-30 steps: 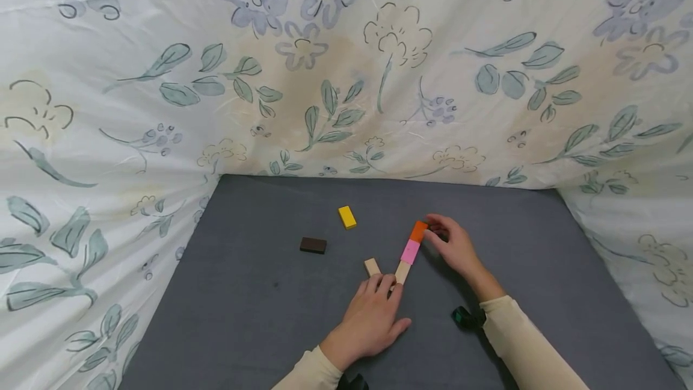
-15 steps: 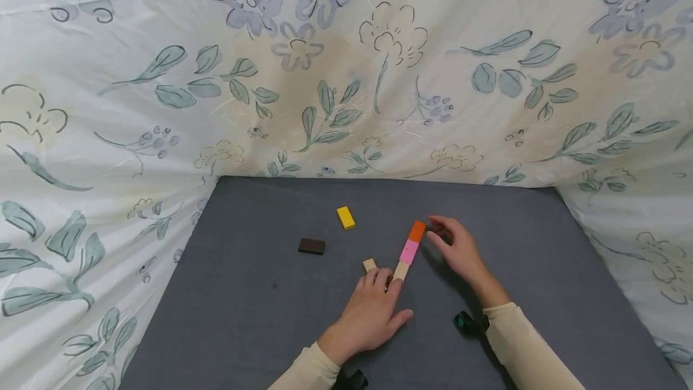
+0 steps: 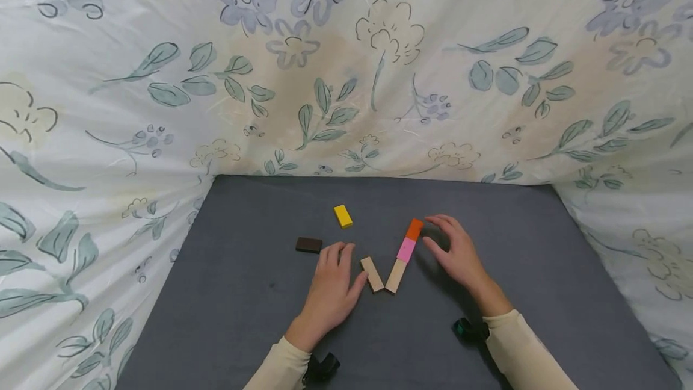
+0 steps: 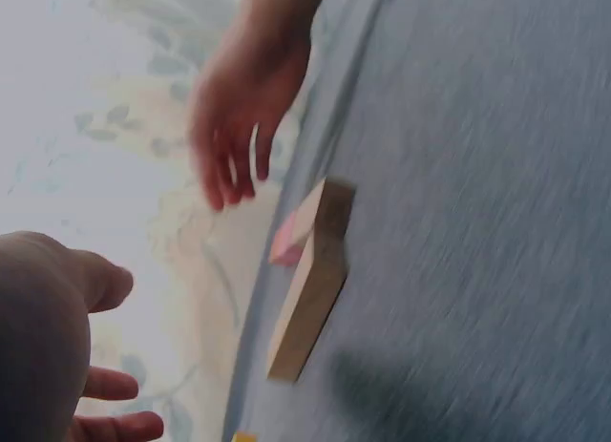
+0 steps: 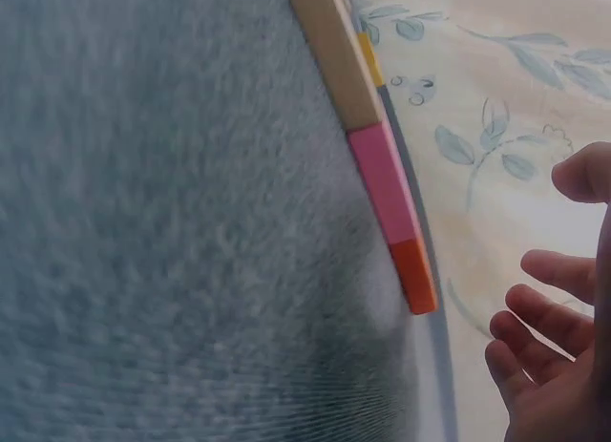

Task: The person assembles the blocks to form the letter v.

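Two plain wooden blocks meet at their near ends in a V: the left wooden block stands alone, while the right wooden block continues into a pink block and an orange block in one straight row. My right hand hovers just right of the orange block, fingers loosely bent, holding nothing; the right wrist view shows it apart from the row. My left hand is left of the V with nothing in it. Its fingertips are near a dark brown block; whether they touch it, I cannot tell.
A yellow block lies farther back, beyond the brown one. Grey cloth covers the work surface. Floral curtains enclose it at the back and both sides.
My left hand has lifted off the wooden blocks at the V and moved left toward the brown block, uncovering both. The right hand stays beside the orange block.
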Demonstrator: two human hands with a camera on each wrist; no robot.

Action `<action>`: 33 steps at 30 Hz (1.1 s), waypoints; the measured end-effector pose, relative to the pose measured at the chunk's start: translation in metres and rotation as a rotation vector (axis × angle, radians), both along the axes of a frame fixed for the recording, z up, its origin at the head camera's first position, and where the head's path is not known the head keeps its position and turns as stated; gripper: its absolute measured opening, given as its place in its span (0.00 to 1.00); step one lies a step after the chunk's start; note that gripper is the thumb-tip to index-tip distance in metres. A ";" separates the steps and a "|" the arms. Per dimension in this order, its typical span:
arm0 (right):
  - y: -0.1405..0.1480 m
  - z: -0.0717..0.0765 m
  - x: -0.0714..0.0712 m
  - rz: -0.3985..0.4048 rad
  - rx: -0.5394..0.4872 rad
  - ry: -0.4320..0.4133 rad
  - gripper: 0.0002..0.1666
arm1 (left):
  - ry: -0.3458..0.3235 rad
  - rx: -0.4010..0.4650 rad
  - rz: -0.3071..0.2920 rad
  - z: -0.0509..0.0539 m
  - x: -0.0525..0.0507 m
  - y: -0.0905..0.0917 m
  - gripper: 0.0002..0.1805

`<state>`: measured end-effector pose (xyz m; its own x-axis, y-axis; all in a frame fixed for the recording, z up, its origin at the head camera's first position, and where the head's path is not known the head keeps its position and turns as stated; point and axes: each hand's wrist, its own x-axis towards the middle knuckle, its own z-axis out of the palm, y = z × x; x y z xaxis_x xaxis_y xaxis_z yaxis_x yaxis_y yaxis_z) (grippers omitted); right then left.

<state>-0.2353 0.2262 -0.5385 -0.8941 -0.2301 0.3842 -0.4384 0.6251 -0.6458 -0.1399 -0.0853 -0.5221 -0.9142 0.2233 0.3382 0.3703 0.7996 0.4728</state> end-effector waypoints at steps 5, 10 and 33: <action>-0.006 0.010 0.010 0.023 0.021 0.004 0.30 | 0.062 0.061 0.076 0.000 -0.006 -0.016 0.28; -0.012 0.013 0.021 0.029 0.053 0.011 0.31 | 0.079 0.044 0.122 -0.001 -0.009 -0.024 0.29; -0.031 0.020 0.050 0.096 0.056 0.043 0.30 | 0.008 0.147 0.326 -0.019 -0.032 -0.069 0.38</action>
<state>-0.1854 0.1948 -0.5186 -0.8496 -0.3364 0.4062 -0.5250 0.6134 -0.5901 -0.1719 -0.1548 -0.5413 -0.9265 -0.1312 0.3526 0.1113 0.7997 0.5899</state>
